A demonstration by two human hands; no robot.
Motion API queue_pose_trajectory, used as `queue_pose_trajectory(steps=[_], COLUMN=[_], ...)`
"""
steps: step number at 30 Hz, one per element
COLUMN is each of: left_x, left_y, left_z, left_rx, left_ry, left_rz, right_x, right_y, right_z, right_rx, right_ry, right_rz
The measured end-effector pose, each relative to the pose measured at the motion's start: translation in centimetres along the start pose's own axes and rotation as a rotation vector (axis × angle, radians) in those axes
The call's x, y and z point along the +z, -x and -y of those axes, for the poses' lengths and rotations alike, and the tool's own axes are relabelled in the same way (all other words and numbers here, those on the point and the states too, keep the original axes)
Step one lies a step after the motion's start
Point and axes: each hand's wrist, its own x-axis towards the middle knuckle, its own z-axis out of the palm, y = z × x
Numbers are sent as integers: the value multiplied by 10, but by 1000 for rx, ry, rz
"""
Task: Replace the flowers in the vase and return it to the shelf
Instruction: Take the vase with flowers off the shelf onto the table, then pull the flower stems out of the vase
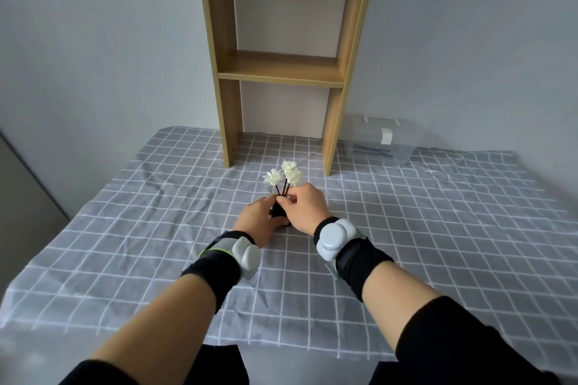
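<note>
— Position of the vase?

— Small, dark, standing on the checked cloth over the table, in front of the wooden shelf, well below its board.

— Hands?

— Left hand wrapped around the vase body. Right hand pinching the dark stems at the vase mouth. Three white flowers stand upright above it.

— Anything else?

— A clear plastic container right of the shelf.

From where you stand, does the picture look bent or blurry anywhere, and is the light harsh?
In the head view, the wide lens bows the wooden shelf uprights and stretches the checked cloth toward the edges; corners look soft, while the white flowers and both hands, left hand and right hand, stay sharp; light is even, with faint shadows.
</note>
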Motion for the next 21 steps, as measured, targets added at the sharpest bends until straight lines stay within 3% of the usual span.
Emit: queue_pose_trajectory(steps=[5,15,21], left_x=[3,-19,-45], left_y=[4,-5,2], left_z=[-3,4,25], left_rx=[-25,-76,-107], left_ry=[16,25,-54], left_rz=[1,45,19], right_x=[1,-47,-47], right_y=[0,-10,1], right_z=[1,12,-24], right_rx=[69,-69,36], right_ry=[-134,-300,-315], right_rz=[-8,-195,-61])
